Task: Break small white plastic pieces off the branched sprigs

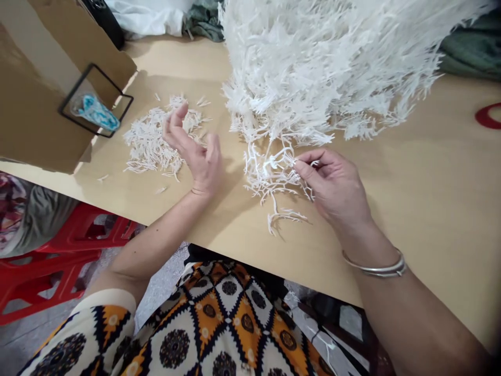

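Observation:
My left hand (199, 154) is raised beside a pile of small white plastic sprigs (148, 141), its fingers curled loosely and apart, with nothing seen in them. Between the thumb and fingers of my right hand (336, 183) is a tip of a white branched plastic spray (274, 164), which lies on the table in front of me. One forked twig (279, 215) of it points toward me. Right behind it rises a large heap of similar white feathery sprays (332, 73); where the spray ends and the heap begins is hard to make out.
A cardboard box (35, 94) stands at the left, with a black wire frame (88, 78) and a blue-and-white item (97, 112) against it. A red ring-shaped object (489, 116) lies at the right edge. Red plastic stools (86, 230) are below the table (422, 209).

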`<state>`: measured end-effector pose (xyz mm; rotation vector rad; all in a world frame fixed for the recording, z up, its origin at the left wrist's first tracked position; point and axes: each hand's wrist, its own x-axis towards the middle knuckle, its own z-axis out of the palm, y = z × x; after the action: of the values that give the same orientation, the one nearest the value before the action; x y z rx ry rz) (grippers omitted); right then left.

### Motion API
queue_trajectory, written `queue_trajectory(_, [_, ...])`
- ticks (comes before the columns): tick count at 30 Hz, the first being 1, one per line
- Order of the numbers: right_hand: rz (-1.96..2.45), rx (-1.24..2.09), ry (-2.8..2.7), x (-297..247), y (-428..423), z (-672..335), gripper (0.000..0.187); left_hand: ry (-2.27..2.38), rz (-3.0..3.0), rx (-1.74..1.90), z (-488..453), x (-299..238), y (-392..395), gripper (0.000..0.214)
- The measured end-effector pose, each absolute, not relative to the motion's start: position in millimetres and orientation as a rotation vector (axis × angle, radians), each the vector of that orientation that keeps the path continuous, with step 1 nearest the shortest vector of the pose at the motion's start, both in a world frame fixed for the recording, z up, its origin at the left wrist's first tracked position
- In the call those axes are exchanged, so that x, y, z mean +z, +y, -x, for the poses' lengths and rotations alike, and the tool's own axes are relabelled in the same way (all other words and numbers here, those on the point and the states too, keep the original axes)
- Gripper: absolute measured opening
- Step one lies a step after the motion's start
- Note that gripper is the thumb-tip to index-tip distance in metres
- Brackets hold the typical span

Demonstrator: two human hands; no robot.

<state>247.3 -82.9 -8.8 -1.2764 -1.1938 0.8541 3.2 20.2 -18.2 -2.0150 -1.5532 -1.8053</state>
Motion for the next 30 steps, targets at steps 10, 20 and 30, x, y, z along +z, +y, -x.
queue_trajectory(10, [1.316, 0.733, -1.289, 2, -94, -237, 0.008, -0.906, 2.655, -1.348, -43, 6, -35, 0.022])
queue_trajectory(20, [1.422, 0.541, -1.502, 4, -101, -229, 0.005, -1.024, 2.904, -1.168, -41, 1, -31, 0.033])
queue_trajectory(30, [1.448, 0.766, -1.178, -11, -81, -264, 0.019, -0.792, 2.849, -1.567, -46, 7, -40, 0.022])
